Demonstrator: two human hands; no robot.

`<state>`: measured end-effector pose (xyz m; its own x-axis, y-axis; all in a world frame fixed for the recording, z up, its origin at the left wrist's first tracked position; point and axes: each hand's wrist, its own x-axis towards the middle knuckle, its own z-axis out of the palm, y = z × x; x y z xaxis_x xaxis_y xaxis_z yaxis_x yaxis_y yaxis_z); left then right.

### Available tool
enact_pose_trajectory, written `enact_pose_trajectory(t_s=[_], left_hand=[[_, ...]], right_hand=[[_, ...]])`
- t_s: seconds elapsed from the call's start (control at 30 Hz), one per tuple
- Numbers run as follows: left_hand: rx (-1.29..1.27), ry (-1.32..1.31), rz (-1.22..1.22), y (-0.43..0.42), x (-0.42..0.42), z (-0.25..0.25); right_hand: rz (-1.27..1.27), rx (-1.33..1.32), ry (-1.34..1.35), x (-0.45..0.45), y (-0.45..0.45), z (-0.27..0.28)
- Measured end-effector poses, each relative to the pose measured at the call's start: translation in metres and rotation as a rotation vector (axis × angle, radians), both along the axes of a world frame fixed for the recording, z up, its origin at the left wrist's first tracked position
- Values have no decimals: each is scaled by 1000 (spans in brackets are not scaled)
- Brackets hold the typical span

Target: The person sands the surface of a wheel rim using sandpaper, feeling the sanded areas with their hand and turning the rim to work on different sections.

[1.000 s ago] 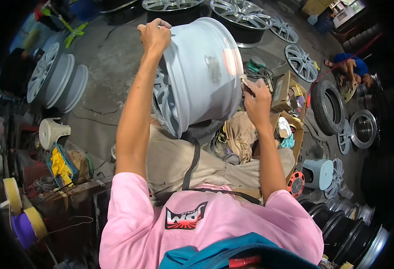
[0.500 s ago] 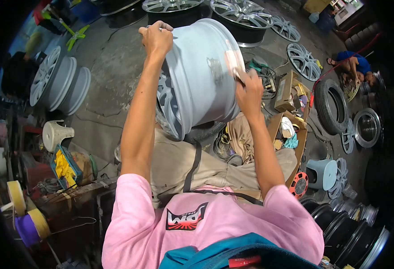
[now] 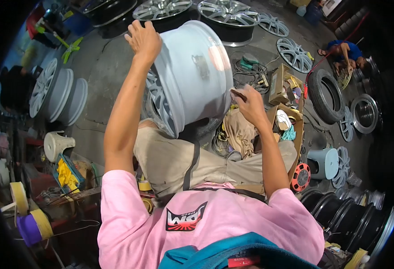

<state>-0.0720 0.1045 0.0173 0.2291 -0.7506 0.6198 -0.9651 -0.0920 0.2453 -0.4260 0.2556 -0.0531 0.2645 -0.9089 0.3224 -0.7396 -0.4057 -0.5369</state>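
Note:
A grey wheel rim (image 3: 192, 76) stands tilted in front of my lap, with a dark scuffed patch and a pinkish patch on its barrel. At its upper left edge, my left hand (image 3: 144, 41) is closed with curled fingers over the lip. My right hand (image 3: 251, 105) pinches a small brown piece of sandpaper (image 3: 238, 95) beside the rim's right edge; whether the sandpaper touches the metal I cannot tell. The rim's spokes (image 3: 157, 96) face left, partly behind my left forearm.
Several chrome wheels (image 3: 228, 15) stand beyond the rim. Grey rims (image 3: 62, 96) lean at the left. On the right are an open cardboard box (image 3: 286, 127), a tire (image 3: 326, 101) and a light blue stool (image 3: 322, 163). Another person (image 3: 349, 56) crouches at the far right. Cables (image 3: 250, 74) lie on the floor.
My right hand has moved down from the pinkish patch to the rim's right edge. The rim appears slightly further left in view, with my left hand still at its upper edge.

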Motion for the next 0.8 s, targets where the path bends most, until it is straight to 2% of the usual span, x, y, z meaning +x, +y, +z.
enact_pose_trajectory(t_s=[0.07, 0.1, 0.13, 0.2, 0.23, 0.3, 0.33, 0.37, 0.4, 0.47, 0.5, 0.57, 0.63, 0.67, 0.73, 0.77, 0.8], left_hand=[[32, -395, -46, 3, -1, 7], [154, -374, -99, 10, -9, 17], [144, -391, -109, 5, -11, 17], [110, -461, -452, -6, -16, 7], [84, -453, -548, -11, -29, 4], [191, -367, -707, -17, -54, 3], [205, -369, -753, -21, -66, -1], [341, -341, -757, -25, -74, -3], [333, -352, -765, -26, -83, -9], [272, -437, -664, -13, -99, -30], [322, -443, -691, 5, -107, -28], [213, -578, -795, 54, -119, -35], [223, -643, -983, 99, -118, -53], [231, -650, -977, 116, -119, -53], [596, -566, -1275, 136, -123, -53], [474, -473, -1261, 136, -123, -54], [474, -471, -1261, 129, -124, -49]], right_hand=[[-103, -5, -261, -20, 8, -6], [-161, 24, -307, -29, 14, -3], [-173, 14, -324, -42, 14, -14], [-228, 36, -472, -67, 12, -66], [-258, 49, -472, -77, 10, -98], [-251, -9, -400, -77, 13, -121], [-239, -56, -309, -74, 20, -119], [-178, -132, -288, -72, 23, -117], [-188, -142, -294, -69, 23, -108], [-222, 86, -293, -66, 26, -101], [-223, 25, -357, -69, 24, -110], [-232, 0, -350, -76, 24, -114], [-249, 17, -309, -75, 24, -105], [-243, 20, -317, -70, 23, -105], [-279, 34, -367, -64, 19, -104], [-269, 8, -369, -60, 19, -104], [-269, 9, -367, -60, 19, -106]])
